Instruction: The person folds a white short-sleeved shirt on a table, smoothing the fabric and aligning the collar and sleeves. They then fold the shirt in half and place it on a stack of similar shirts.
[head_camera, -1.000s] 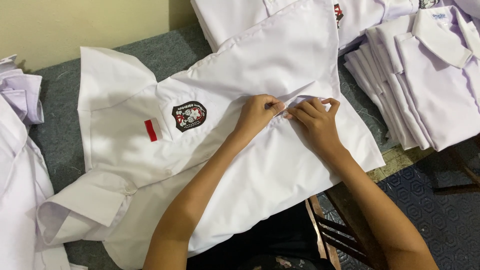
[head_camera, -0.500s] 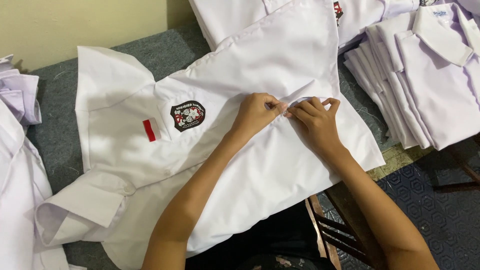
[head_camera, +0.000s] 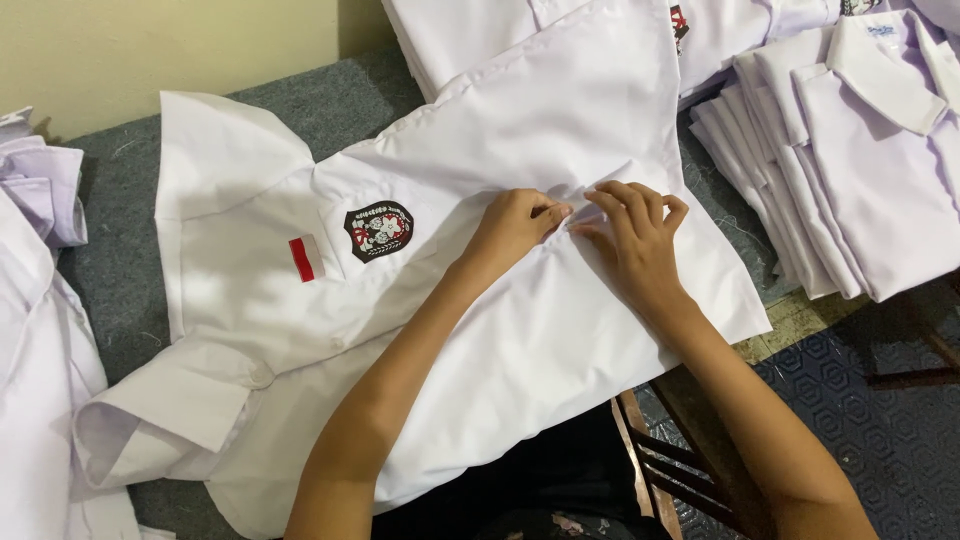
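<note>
A white short-sleeved shirt (head_camera: 480, 170) lies spread flat on a grey felt-covered table (head_camera: 120, 250). Its chest pocket bears a dark round emblem patch (head_camera: 378, 230) and a small red-and-white flag patch (head_camera: 306, 258). My left hand (head_camera: 512, 228) and my right hand (head_camera: 636, 236) meet at the shirt's front edge, fingertips pinching the fabric together between them. Both forearms reach in from the bottom of the view. What sits between the fingertips is hidden.
A stack of folded white shirts (head_camera: 860, 150) stands at the right. More white shirts lie at the top (head_camera: 470, 30) and along the left edge (head_camera: 35, 330). The table's edge runs at the lower right; beyond it are a wooden chair frame (head_camera: 690, 450) and dark patterned floor (head_camera: 880, 440).
Both hands stay at the same spot on the shirt's front edge; only the fingers shift slightly.
</note>
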